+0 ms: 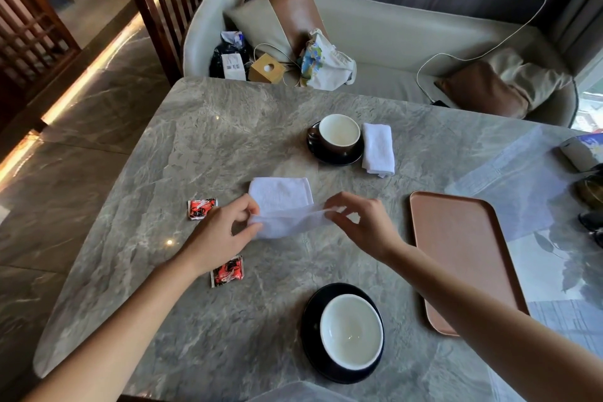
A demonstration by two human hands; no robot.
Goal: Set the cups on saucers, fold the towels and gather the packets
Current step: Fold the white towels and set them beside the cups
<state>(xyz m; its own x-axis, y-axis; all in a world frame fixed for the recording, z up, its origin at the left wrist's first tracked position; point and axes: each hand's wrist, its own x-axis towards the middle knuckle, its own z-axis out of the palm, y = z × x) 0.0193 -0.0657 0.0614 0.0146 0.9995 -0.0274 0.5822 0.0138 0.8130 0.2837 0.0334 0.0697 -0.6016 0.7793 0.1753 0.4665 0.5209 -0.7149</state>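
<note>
A white towel (280, 197) lies mid-table, its near edge lifted off the marble. My left hand (222, 232) pinches the left corner of that edge and my right hand (362, 222) pinches the right corner. A second white towel (378, 148) lies folded beside the far cup (339, 134), which stands on a dark saucer (336, 158). The near cup (350, 331) sits on its black saucer (310, 326) close to me. One red packet (201, 208) lies left of my left hand; another red packet (227, 272) lies just under my left wrist.
A pink-brown tray (463, 254) lies at the right of the grey marble table (163, 320). Dark objects and a pale case (579, 153) sit at the far right edge. Behind the table a sofa (408, 42) holds cushions, bags and a wooden box.
</note>
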